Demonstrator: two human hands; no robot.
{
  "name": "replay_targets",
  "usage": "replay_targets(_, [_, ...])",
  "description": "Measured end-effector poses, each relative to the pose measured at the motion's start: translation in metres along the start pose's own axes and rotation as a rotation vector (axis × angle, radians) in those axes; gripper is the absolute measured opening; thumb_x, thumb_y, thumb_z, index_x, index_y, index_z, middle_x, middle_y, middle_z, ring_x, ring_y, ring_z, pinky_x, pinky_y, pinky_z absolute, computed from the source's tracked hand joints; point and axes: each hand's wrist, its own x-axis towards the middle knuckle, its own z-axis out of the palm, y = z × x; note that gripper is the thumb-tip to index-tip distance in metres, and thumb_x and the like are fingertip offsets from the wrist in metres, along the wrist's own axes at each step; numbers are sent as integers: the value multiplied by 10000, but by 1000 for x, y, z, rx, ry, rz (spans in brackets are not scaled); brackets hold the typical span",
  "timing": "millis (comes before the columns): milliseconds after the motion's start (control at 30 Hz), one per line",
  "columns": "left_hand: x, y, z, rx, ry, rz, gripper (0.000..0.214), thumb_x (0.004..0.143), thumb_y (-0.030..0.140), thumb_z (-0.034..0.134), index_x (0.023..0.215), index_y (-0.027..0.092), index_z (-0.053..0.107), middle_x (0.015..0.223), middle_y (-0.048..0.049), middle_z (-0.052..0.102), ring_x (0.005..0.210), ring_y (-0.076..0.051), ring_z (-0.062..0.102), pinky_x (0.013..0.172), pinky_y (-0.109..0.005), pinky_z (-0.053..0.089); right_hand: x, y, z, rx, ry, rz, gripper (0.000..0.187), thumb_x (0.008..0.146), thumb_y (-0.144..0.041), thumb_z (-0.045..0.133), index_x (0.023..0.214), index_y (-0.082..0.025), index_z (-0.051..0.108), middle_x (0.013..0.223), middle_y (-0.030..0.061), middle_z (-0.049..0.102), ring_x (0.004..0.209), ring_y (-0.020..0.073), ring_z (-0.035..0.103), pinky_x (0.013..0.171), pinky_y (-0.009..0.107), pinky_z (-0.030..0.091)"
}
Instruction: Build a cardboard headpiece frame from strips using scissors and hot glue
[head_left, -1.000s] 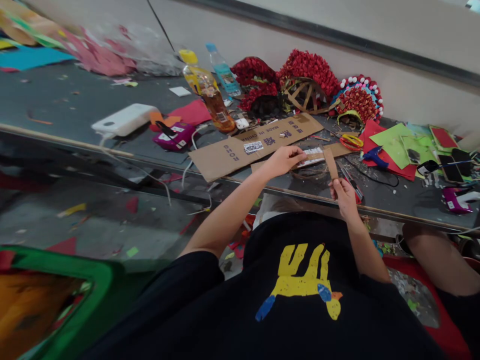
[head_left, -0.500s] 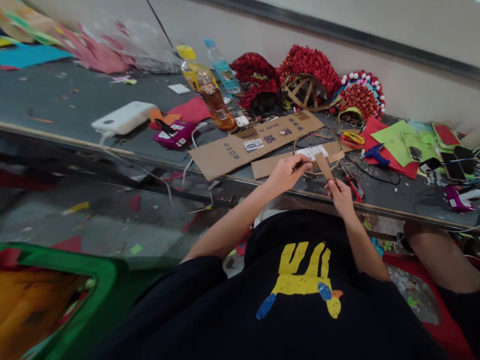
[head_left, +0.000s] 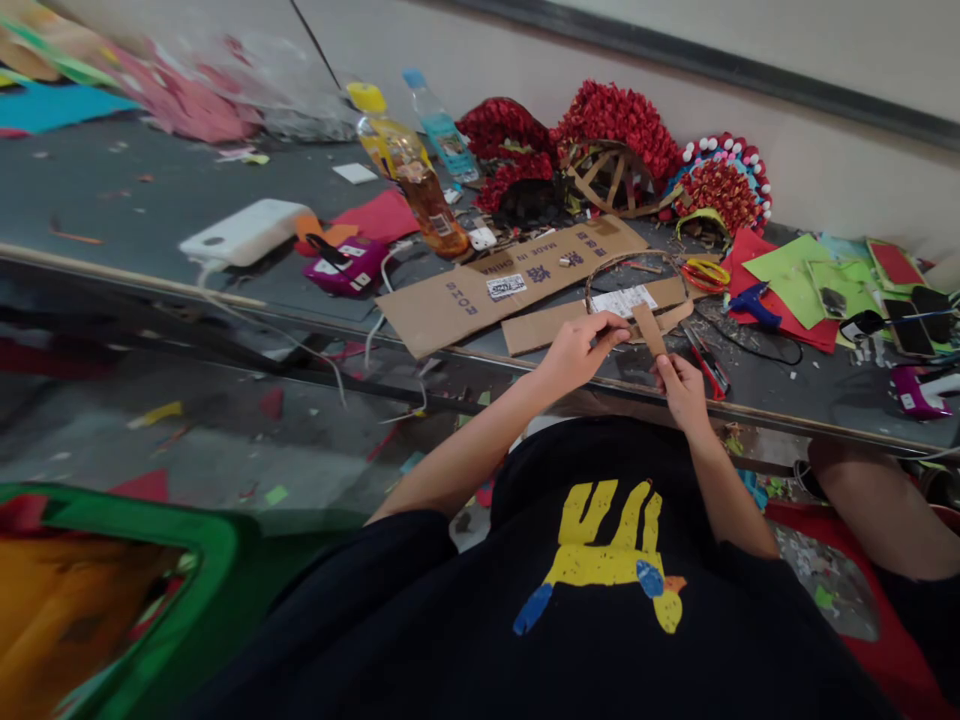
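Note:
My right hand (head_left: 682, 392) pinches the lower end of a short brown cardboard strip (head_left: 648, 330) at the front edge of the table. Just left of it, my left hand (head_left: 579, 352) has thumb and fingers closed close to the strip; what they hold, if anything, is too small to make out. Behind both hands is a thin ring (head_left: 589, 283) over a cardboard piece with a white label (head_left: 624, 300). A long printed cardboard piece (head_left: 465, 300) lies to the left of the ring. Right of my right hand is a red-handled cutting tool (head_left: 709, 365).
Yellow-handled scissors (head_left: 706, 274), a blue glue gun (head_left: 756, 305) and coloured sheets (head_left: 787, 275) lie to the right. Red decorated headpieces (head_left: 615, 130) and two bottles (head_left: 424, 190) stand behind. A white power box (head_left: 244, 235) trails a cable leftward. Another person's leg (head_left: 870, 510) is at right.
My left hand has shifted slightly right, nearer the strip. My right hand still grips the strip in nearly the same spot. The view has moved a little.

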Motion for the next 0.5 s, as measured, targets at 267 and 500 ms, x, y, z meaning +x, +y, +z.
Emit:
replay_targets(267, [-1,-3,1,19,16,65,274,931,370,478,926,151,643,873,-66,716,809,-158,656,707,-244,478,-1,2,-1,-20,15,-5,496,774,-665,552,676,-181,593,505,-53,455,476,76,408,481,225,300])
replay_targets(500, [-2,-3,2,33,21,85,269,929,363,481,921,151,647,886,-72,717,830,-163,658,739,-258,489,-2,1,-1,-22,-4,-17,464,802,-639,536,674,-195,572,497,-55,457,474,85,429,484,226,325])
